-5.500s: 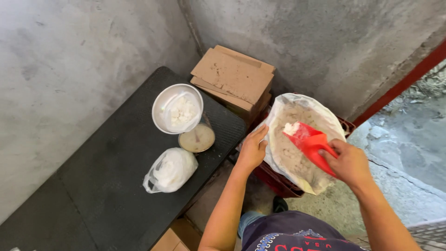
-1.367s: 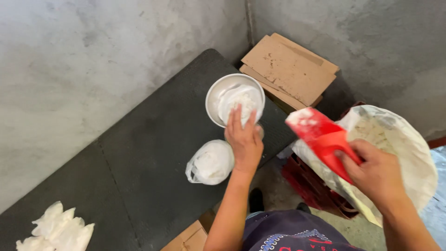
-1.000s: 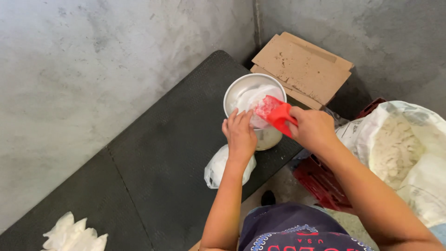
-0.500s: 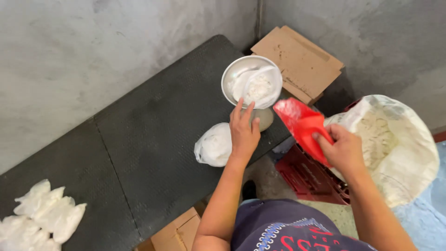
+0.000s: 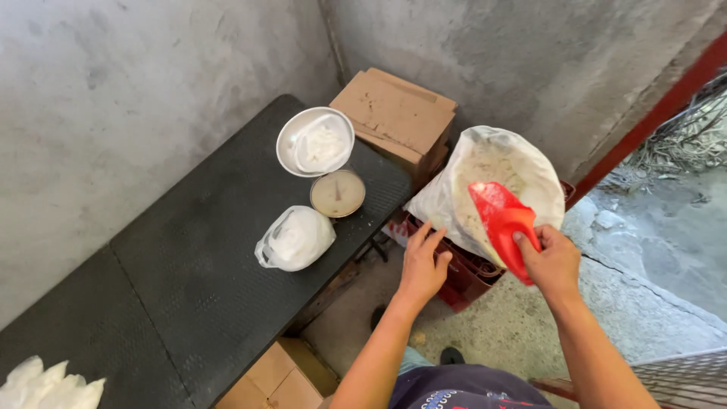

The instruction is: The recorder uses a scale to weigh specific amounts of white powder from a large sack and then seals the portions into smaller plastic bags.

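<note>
My right hand [image 5: 551, 260] grips a red plastic scoop [image 5: 500, 220], held over the open mouth of a large white sack [image 5: 454, 204] of pale powder. My left hand [image 5: 422, 266] hovers open, fingers spread, just below the sack's near edge, holding nothing. On the black table [image 5: 174, 280] stands a weighing scale with a round dial [image 5: 337, 194] and a metal pan [image 5: 288, 138] holding a plastic bag of white powder [image 5: 321, 145]. A filled, tied plastic bag [image 5: 297, 238] lies next to the scale.
A cardboard box [image 5: 394, 113] stands against the concrete wall behind the sack. A red crate [image 5: 463, 282] sits under the sack. More empty white bags [image 5: 45, 382] lie at the table's near left. Another carton [image 5: 280, 379] is under the table.
My right hand carried the red scoop from the scale pan back to the sack. My left hand left the pan and moved toward the sack's edge.
</note>
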